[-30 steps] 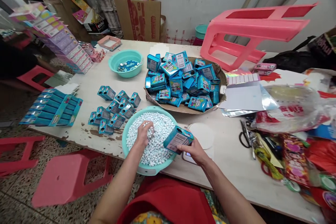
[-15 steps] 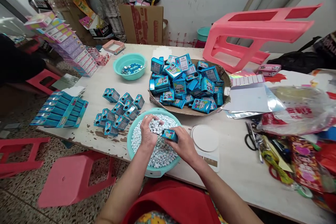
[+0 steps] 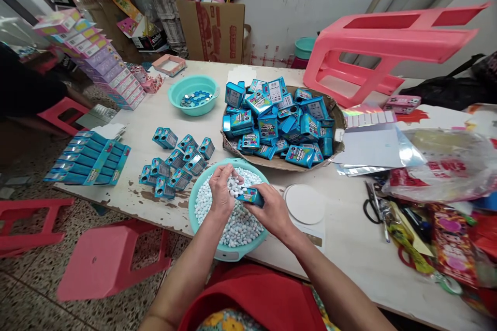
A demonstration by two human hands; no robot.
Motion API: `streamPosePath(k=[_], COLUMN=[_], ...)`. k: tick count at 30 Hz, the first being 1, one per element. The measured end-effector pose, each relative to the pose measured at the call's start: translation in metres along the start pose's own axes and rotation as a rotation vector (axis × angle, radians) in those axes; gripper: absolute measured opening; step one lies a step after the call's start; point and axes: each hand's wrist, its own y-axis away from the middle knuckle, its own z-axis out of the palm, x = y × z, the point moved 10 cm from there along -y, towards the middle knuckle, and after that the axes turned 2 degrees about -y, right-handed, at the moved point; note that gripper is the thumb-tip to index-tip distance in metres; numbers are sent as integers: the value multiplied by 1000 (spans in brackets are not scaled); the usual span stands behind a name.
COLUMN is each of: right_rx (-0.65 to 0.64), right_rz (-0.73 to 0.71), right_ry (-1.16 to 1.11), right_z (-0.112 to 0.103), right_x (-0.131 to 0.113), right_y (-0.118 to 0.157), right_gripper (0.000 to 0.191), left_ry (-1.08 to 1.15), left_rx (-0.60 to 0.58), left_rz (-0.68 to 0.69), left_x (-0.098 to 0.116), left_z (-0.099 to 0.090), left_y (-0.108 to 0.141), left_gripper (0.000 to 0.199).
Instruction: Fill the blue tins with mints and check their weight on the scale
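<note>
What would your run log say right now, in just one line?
left hand: holds white candies | right hand: holds blue tin | both above turquoise basin | round white scale: beside basin

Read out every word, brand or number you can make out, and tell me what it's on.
"CARAMELO MACIZO": blue tins in the cardboard tray.
"CARAMELO": tin in the right hand; the rest is unclear.
"eishu", partly cut off: black box at the back.
"15": handwritten on the wall; other marks unclear.
Too blurred: print on the carton, plastic bag and stacked boxes.
</note>
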Motion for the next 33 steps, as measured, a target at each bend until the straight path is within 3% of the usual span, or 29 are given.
streamPosePath(k=[33], right_rx=[86], right_rz=[63], right_ry=[-70], right_z=[-7], right_x=[1], right_y=[-8], right_gripper=[29], left_ry=[-125], left_rx=[53], left_rz=[116], left_x=[11], left_z=[-1], left_y=[-4], left_gripper=[24])
